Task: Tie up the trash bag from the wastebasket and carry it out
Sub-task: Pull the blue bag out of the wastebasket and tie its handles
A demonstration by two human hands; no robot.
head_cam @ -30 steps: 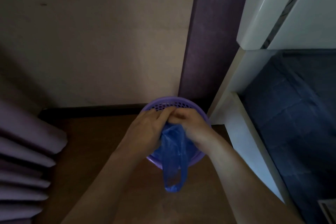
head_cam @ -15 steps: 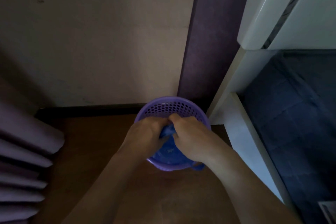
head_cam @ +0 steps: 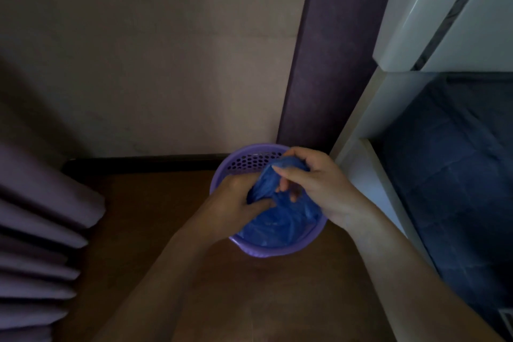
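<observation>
We've got one round perforated purple wastebasket, one crinkly blue trash bag; our left hand and right hand both pinch its bunched plastic.

- Wastebasket: purple, round, perforated wall, standing on brown floor by the wall corner.
- Trash bag: blue plastic, sitting inside the wastebasket, top gathered upward.
- Left hand: closed on the gathered plastic at the bag's left side.
- Right hand: fingers pinching a twisted strand of the bag above the rim.
- Curtain: purple, pleated, at far left.
- Bed: white frame, dark blue bedding, at right.
</observation>
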